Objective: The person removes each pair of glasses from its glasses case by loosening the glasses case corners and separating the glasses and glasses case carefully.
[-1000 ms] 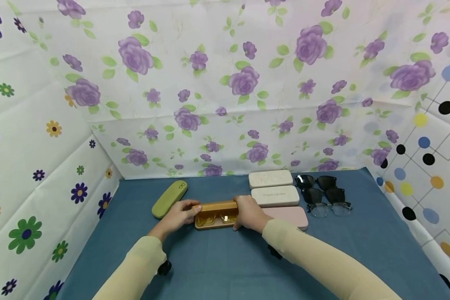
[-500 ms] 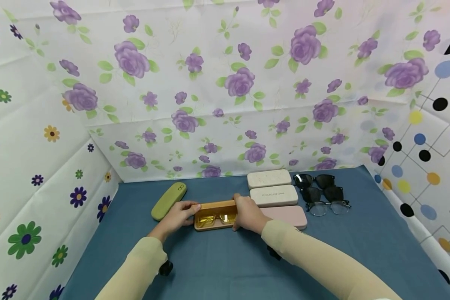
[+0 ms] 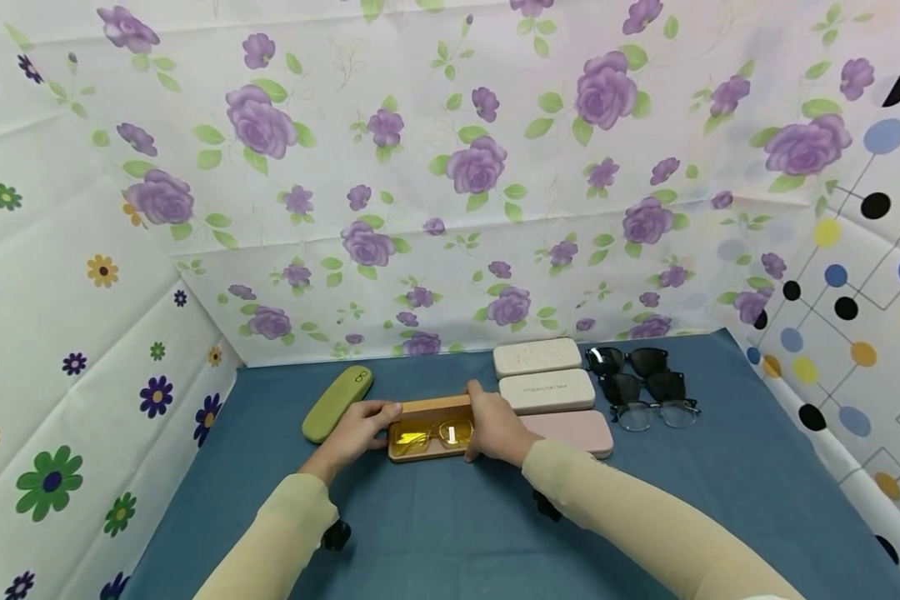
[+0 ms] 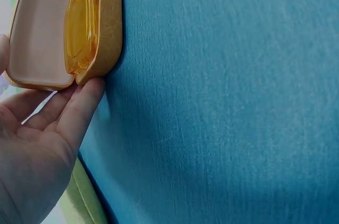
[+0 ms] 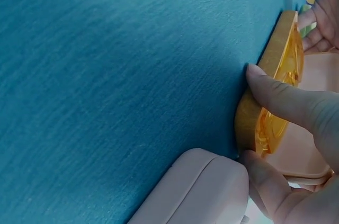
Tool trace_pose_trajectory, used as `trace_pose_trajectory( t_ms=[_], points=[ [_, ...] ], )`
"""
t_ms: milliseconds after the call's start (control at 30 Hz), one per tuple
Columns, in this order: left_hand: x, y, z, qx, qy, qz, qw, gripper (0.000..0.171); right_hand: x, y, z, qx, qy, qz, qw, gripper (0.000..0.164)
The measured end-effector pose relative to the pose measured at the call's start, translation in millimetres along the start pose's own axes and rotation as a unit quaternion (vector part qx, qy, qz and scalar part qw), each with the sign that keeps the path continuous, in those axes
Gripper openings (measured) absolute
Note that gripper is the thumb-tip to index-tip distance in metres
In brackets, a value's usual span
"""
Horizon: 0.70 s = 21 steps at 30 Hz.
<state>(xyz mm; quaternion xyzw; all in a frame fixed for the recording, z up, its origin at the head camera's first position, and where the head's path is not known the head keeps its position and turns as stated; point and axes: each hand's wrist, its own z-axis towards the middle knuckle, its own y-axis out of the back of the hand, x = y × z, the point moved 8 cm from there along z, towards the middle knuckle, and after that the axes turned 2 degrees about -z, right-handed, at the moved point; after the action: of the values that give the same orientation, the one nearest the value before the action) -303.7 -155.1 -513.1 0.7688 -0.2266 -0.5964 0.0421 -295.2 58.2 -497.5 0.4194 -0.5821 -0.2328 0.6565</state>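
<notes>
An orange-brown glasses case [image 3: 437, 406] stands with its lid raised at the middle of the cloth. Inside lie yellow-tinted glasses [image 3: 414, 439], their lenses also plain in the left wrist view. My left hand [image 3: 355, 432] holds the case's left end, thumb by the lid and fingertips low at the corner. At the other end, my right hand [image 3: 497, 425] grips the case; its thumb [image 5: 283, 97] lies across the front wall. The lid's outer back is hidden in the head view.
A green glasses case [image 3: 337, 404] lies beside my left hand. On the right are two pale cases [image 3: 537, 357], a pink case [image 3: 573, 433], two dark sunglasses [image 3: 642, 387] and clear glasses [image 3: 656, 415]. Patterned sheets rise behind the blue cloth [image 3: 435, 533].
The lid has tipped farther back, so more of the yellow glasses shows. Both hands have stayed at the case's ends, and the head view has shifted slightly.
</notes>
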Motion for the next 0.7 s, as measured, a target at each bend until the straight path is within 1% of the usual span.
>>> trace_pose_trajectory(
  t_ms=[100,267,433,567,667,700],
  points=[
    [-0.9,-0.8,0.0,-0.003,0.000,0.000,1.0000,0.060,-1,1,0,-0.001,-0.005,0.003,1.000,0.102],
    [1.1,0.5,0.7,-0.011,0.009,0.000,0.9999,0.074,0,0,0,-0.001,-0.005,0.011,1.000,0.103],
    [0.3,1.2,1.6,-0.013,0.012,0.001,0.9998,0.076,-1,1,1,-0.009,-0.006,0.008,1.000,0.103],
    [-1.3,4.4,0.3,-0.009,-0.002,0.012,0.9999,0.069,-2,0,-1,-0.009,-0.009,0.009,1.000,0.102],
    [-0.8,9.0,-1.0,-0.006,-0.023,0.042,0.9988,0.064,-1,0,-2,-0.007,-0.008,0.010,1.000,0.104],
    [-0.8,9.7,-1.3,-0.001,-0.032,0.055,0.9980,0.065,-1,0,-2,-0.008,-0.010,0.009,1.000,0.105]
  ],
)
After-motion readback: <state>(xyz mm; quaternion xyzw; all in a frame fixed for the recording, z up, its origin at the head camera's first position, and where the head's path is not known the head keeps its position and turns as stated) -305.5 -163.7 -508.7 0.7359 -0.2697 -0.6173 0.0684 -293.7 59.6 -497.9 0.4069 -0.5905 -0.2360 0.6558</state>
